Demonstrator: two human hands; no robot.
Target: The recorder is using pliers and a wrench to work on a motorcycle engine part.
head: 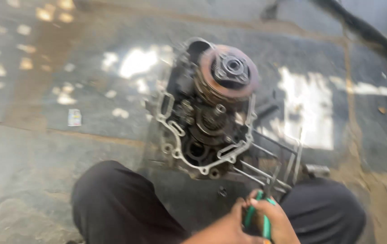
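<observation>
Our hand, side unclear, grips green-handled pliers below the engine case; small white-blue wrapper lies left on the floor.

The whole picture was blurred by motion, so fine details of the engine case could not be read. The hand at the bottom was cut off by the lower edge, and it was not clear if it was the left or the right one, or two hands together. The green-handled tool was partly hidden inside the fingers, and its tip was too blurred to tell its kind. The dark trousers were cut by the lower edge too. A small paper scrap on the floor was too small to identify.
</observation>
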